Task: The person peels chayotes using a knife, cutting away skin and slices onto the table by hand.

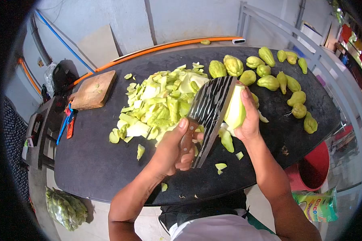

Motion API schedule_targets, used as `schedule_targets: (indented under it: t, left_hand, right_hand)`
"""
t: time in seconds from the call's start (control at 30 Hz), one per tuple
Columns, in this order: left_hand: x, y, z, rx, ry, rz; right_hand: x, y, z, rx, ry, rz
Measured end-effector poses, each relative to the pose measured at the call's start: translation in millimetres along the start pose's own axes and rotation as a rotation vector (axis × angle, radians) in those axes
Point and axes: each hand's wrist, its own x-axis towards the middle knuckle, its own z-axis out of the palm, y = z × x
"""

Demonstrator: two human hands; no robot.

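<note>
My left hand (181, 148) is wrapped round the wooden handle of a cleaver (211, 112), whose broad dark patterned blade points up and away. In my right hand (249, 116) is a pale green, peeled-looking chayote (235, 110), held upright beside the blade's edge. Whether the edge touches the chayote I cannot tell. Left of the blade lies a large heap of cut chayote pieces (157, 102). A green piece (226, 140) and smaller scraps (220, 166) lie below the hands. Whole chayotes (268, 82) are spread over the right side of the table.
The dark table (92, 160) carries a wooden chopping board (94, 90) at its left edge, near a red-and-blue tool (68, 122). An orange pipe (165, 44) runs behind. A red bucket (311, 166) and a metal railing (330, 60) stand right. A bag of chayotes (66, 209) sits lower left.
</note>
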Motion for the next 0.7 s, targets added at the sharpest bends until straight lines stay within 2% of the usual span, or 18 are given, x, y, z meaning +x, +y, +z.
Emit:
schedule_targets:
  t: [0.7]
  left_hand:
    - [-1.2, 2.4, -0.5, 0.024, 0.043, 0.020]
  right_hand:
    - [2.9, -0.1, -5.4, -0.040, -0.011, -0.024]
